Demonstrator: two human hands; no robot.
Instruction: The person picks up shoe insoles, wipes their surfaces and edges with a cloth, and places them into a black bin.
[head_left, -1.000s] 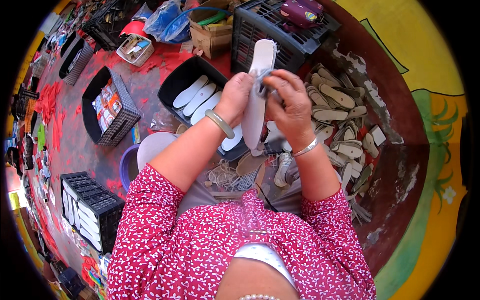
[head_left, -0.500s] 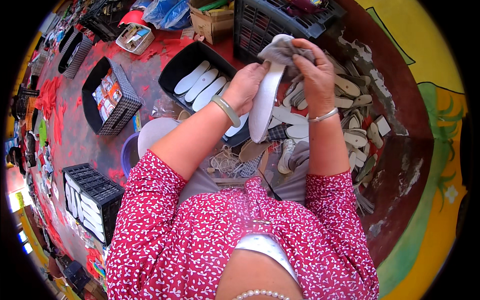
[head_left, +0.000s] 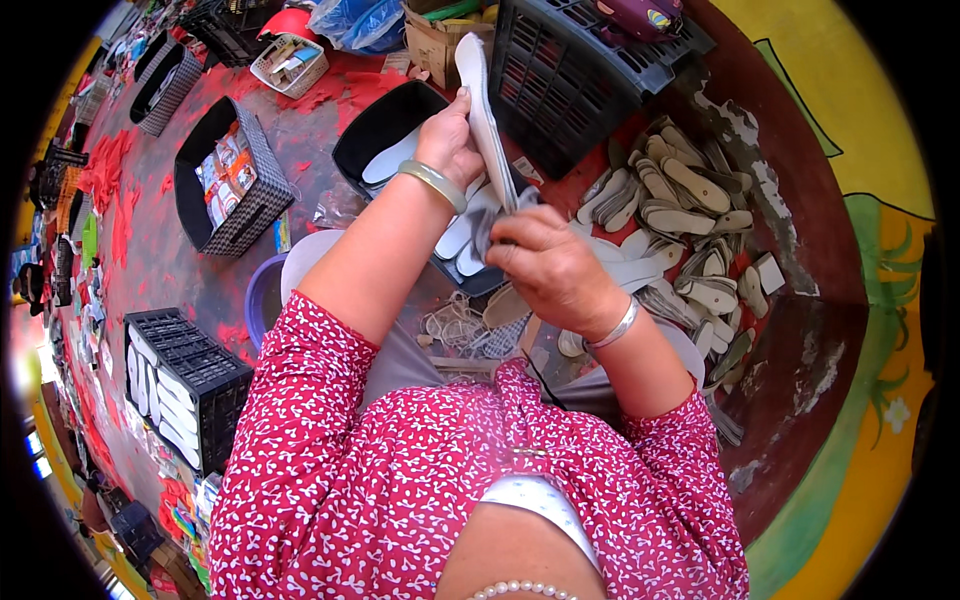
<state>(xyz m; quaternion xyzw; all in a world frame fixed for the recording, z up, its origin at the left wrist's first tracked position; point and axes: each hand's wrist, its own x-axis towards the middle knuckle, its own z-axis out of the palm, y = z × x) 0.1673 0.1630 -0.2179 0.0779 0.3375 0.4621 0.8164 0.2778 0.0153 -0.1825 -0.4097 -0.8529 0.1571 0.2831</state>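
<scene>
Head view: 1 pale insole (head_left: 480,115), tilted upright between the hands, in front of a black bin (head_left: 385,120). Left hand (head_left: 450,145) — pinching the insole's edge. Right hand (head_left: 558,265) — fingers closed on 1 grey cloth (head_left: 483,232) at its lower end. Loose insoles (head_left: 690,190): 1 heap, to the right.

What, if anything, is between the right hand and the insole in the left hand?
Only the grey cloth, bunched in the right hand at the lower end of the insole. The left hand grips higher up, out of the way. Nothing else visible stands between them.
</scene>
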